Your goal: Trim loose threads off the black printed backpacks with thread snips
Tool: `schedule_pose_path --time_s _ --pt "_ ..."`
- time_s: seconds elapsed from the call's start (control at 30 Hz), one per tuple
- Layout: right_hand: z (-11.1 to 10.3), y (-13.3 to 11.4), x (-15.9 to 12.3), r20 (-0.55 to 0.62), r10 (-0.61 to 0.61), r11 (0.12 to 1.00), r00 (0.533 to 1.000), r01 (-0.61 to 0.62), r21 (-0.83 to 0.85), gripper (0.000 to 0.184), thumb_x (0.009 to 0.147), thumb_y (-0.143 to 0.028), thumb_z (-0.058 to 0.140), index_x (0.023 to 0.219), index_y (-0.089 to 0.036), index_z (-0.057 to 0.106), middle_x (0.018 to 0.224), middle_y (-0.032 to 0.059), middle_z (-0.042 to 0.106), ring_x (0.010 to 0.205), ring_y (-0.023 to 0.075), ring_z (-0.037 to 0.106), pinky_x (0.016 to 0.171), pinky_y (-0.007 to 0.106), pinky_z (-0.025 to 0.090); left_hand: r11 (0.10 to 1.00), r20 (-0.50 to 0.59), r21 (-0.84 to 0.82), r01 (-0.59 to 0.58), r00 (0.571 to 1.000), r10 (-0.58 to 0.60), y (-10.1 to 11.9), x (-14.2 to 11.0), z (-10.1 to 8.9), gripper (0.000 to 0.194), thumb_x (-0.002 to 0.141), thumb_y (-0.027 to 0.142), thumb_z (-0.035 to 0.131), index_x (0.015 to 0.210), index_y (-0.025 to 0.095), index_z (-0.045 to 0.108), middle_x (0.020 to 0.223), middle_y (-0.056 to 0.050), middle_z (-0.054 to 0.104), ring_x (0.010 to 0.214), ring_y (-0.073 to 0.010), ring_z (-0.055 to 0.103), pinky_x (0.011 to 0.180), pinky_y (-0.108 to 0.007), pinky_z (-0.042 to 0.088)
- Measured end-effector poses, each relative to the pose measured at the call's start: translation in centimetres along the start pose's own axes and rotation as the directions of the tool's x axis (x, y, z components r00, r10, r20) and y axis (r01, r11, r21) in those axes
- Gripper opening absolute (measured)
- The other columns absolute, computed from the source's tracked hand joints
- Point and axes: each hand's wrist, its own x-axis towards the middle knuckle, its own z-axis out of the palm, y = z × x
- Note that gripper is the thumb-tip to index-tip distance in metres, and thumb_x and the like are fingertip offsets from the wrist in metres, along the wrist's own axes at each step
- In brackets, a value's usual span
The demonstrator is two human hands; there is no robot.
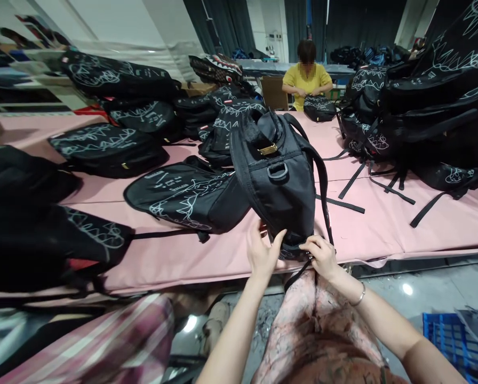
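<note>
A black backpack [287, 181] stands tilted at the front edge of the table, with a gold-coloured tag and a dark D-ring on the side turned up. My left hand [263, 249] grips its lower end, the thumb on the near face and the fingers partly hidden behind the fabric. Close beside it, my right hand [322, 255] is closed in a pinch at the bag's lower right edge. A small shiny bit shows under those fingers, too small to name. From there a thin black strap [297, 276] hangs over the table edge.
More black backpacks with white scribble prints lie to the left [183, 200] and are piled at the right [431, 106] on the pink-covered table [223, 253]. A person in yellow [307, 80] handles a bag across the table. A blue crate [443, 336] stands on the floor.
</note>
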Motion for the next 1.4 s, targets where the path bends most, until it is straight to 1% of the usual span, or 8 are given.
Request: schedule_pose_path --time_s 0.07,0.13,0.2,0.23,0.37,0.47,1.23,1.4 --pt "0.5 0.5 0.0 -0.045 0.006 1.000 0.999 -0.005 0.016 0.031 0.075 0.000 0.041 0.083 -0.018 0.065 0.079 0.0045 0.057 0.073 0.0141 0.054 0.064 0.024 0.043 0.979 -0.062 -0.006 -0.204 0.977 0.203 -0.2 -1.8 -0.8 0.043 0.077 0.039 0.054 0.114 0.016 0.049 0.104 -0.012 0.055 0.096 -0.0217 0.054 0.083 -0.035 0.044" --pt "1.0 0.9 0.0 -0.062 0.018 1.000 0.998 -0.017 0.018 0.024 0.079 -0.005 0.044 0.076 -0.017 0.065 0.073 0.0037 0.055 0.067 0.0134 0.052 0.059 0.024 0.041 0.909 0.034 0.021 -0.416 0.909 0.415 -0.7 -3.2 -1.1 0.031 0.078 0.032 0.054 0.107 0.020 0.055 0.100 -0.009 0.053 0.092 -0.0208 0.053 0.081 -0.034 0.044" --pt "1.3 0.9 -0.1 -0.078 0.021 1.000 0.997 -0.020 0.020 0.022 0.081 -0.009 0.045 0.073 -0.017 0.065 0.070 0.0034 0.054 0.065 0.0130 0.051 0.057 0.023 0.040 0.856 0.160 0.044 -0.516 0.849 0.503 -1.2 -3.9 -1.0 0.025 0.079 0.026 0.054 0.103 0.023 0.059 0.099 -0.008 0.050 0.087 -0.0196 0.051 0.077 -0.033 0.045" --pt "1.3 0.9 -0.2 -0.083 0.020 1.000 0.996 -0.019 0.021 0.023 0.082 -0.010 0.045 0.072 -0.017 0.064 0.069 0.0031 0.053 0.064 0.0127 0.050 0.057 0.023 0.039 0.848 0.171 0.051 -0.527 0.842 0.512 -1.5 -4.1 -0.7 0.023 0.079 0.022 0.053 0.100 0.023 0.061 0.098 -0.008 0.049 0.085 -0.0189 0.051 0.074 -0.032 0.046" --pt "1.5 0.5 -0.6 -0.101 0.025 1.000 0.995 -0.023 0.019 0.026 0.085 -0.018 0.047 0.065 -0.017 0.063 0.065 0.0020 0.051 0.060 0.0122 0.047 0.056 0.023 0.037 0.866 0.054 0.020 -0.500 0.865 0.498 -2.3 -4.2 0.9 0.021 0.073 0.007 0.046 0.078 0.018 0.063 0.086 -0.005 0.045 0.075 -0.0162 0.049 0.065 -0.028 0.046" --pt "1.5 0.5 -0.7 -0.100 0.036 0.999 0.994 -0.034 0.021 0.027 0.086 -0.020 0.047 0.064 -0.017 0.063 0.065 0.0019 0.051 0.060 0.0119 0.046 0.055 0.023 0.037 0.875 -0.004 0.000 -0.484 0.875 0.484 -2.4 -4.2 1.8 0.020 0.070 0.003 0.045 0.070 0.016 0.061 0.083 -0.005 0.043 0.075 -0.0162 0.047 0.062 -0.027 0.045" --pt "0.9 -0.5 -0.5 0.000 0.058 0.990 0.998 -0.058 0.127 0.023 0.083 -0.010 0.046 0.077 -0.019 0.066 0.073 0.0028 0.057 0.066 0.0125 0.050 0.059 0.023 0.039 0.888 -0.082 -0.083 -0.453 0.891 0.447 -3.1 -3.9 1.3 0.012 0.072 0.009 0.051 0.068 0.016 0.060 0.080 -0.003 0.044 0.077 -0.0163 0.048 0.066 -0.029 0.045" --pt "0.7 0.1 -0.4 0.046 0.083 0.981 0.995 -0.090 0.171 0.026 0.076 -0.004 0.047 0.077 -0.020 0.067 0.075 0.0029 0.058 0.068 0.0128 0.052 0.061 0.024 0.040 0.885 -0.057 -0.128 -0.448 0.894 0.444 -2.1 -4.3 1.0 0.010 0.076 0.013 0.052 0.076 0.016 0.061 0.082 -0.004 0.045 0.080 -0.0170 0.050 0.069 -0.032 0.048"
